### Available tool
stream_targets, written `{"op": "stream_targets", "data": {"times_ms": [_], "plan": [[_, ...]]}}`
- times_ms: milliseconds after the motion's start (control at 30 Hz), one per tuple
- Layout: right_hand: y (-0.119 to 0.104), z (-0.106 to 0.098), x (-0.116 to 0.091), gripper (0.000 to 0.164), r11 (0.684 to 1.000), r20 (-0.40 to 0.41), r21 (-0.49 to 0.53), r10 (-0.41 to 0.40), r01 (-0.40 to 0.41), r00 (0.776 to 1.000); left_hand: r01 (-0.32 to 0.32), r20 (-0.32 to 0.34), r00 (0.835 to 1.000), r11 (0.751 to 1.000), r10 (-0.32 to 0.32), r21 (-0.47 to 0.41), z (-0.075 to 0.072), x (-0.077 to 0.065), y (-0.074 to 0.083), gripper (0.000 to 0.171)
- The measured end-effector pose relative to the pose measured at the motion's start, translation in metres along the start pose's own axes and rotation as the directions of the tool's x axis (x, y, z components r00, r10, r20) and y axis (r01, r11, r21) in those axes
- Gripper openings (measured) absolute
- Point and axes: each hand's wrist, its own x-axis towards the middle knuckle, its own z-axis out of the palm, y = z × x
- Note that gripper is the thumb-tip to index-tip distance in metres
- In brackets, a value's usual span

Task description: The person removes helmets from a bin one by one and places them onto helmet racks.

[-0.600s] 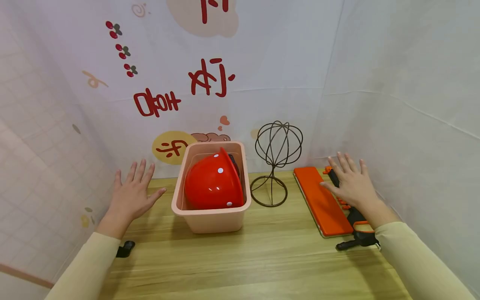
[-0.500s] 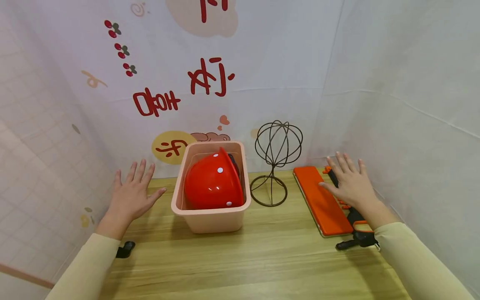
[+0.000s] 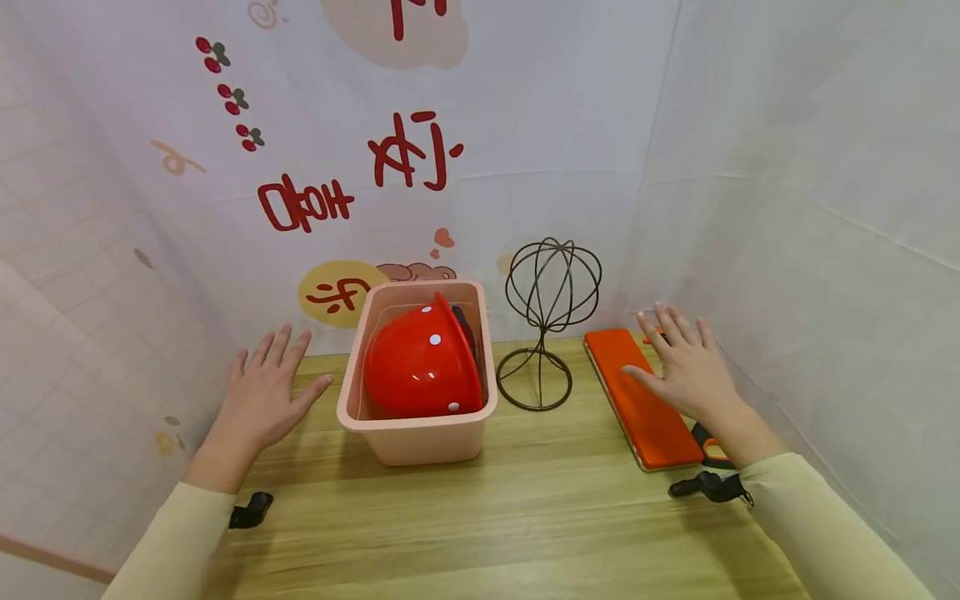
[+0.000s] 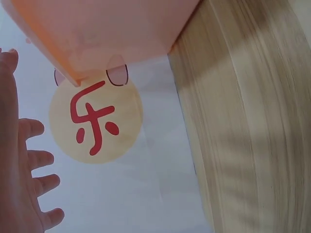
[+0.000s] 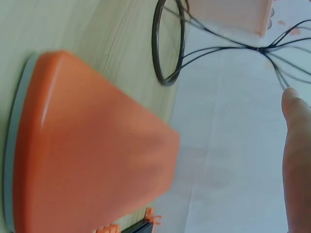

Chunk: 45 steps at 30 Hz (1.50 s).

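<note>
My left hand (image 3: 262,393) hovers with spread fingers left of a pink plastic bin (image 3: 423,442), touching nothing. Inside the bin, a red helmet (image 3: 420,358) with white dots lies on its side, and part of a dark item behind it is hidden. Over the right side of the table, my right hand (image 3: 692,373) is held with its fingers apart above a flat orange case (image 3: 645,408); it grips nothing. Between bin and case stands a dark wire head-shaped stand (image 3: 542,333). In the right wrist view the case (image 5: 97,150) fills much of the picture.
A black and orange item (image 3: 712,446) lies partly hidden under my right forearm. Black wrist-mounted parts show at the left forearm (image 3: 251,510) and right forearm (image 3: 708,487). White printed cloth walls (image 3: 555,108) enclose the wooden table (image 3: 510,517) at the back and sides.
My right hand has shifted slightly left over the orange case, covering more of it. The head view has turned a little. My left hand and the objects stay in place.
</note>
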Motion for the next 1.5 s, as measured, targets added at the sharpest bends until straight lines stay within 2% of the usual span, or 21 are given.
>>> {"op": "stream_targets", "data": {"times_ms": [167,367,500,733,1067,1267,1500], "plan": [[-0.019,0.0,0.0,0.1,0.998,-0.047,0.042,-0.049,0.051,0.998,-0.018,-0.007,1.0,1.0,0.018,-0.015,-0.005,-0.006,0.005,0.092],[-0.05,-0.001,-0.002,0.094,0.981,-0.172,0.135,-0.112,0.136,0.979,-0.065,-0.044,0.997,0.995,0.062,-0.073,-0.007,-0.009,0.014,0.088],[-0.072,-0.003,0.001,0.087,0.964,-0.24,0.174,-0.155,0.199,0.958,-0.075,-0.067,0.995,0.99,0.068,-0.121,-0.008,-0.011,0.021,0.086],[-0.104,-0.003,0.008,0.081,0.913,-0.353,0.229,-0.246,0.338,0.903,-0.062,-0.034,0.998,0.974,0.056,-0.218,-0.005,-0.013,0.032,0.082],[-0.135,-0.007,0.015,0.081,0.875,-0.382,0.296,-0.26,0.384,0.887,-0.053,-0.016,0.999,0.95,0.051,-0.307,0.002,-0.013,0.043,0.082],[-0.147,-0.009,0.025,0.073,0.819,-0.416,0.385,-0.258,0.426,0.872,-0.061,-0.022,0.998,0.931,0.056,-0.361,0.009,-0.008,0.054,0.084],[-0.165,-0.016,0.041,0.076,0.748,-0.362,0.502,-0.273,0.434,0.891,-0.057,-0.001,0.998,0.885,0.064,-0.462,0.014,-0.003,0.068,0.087]]}}
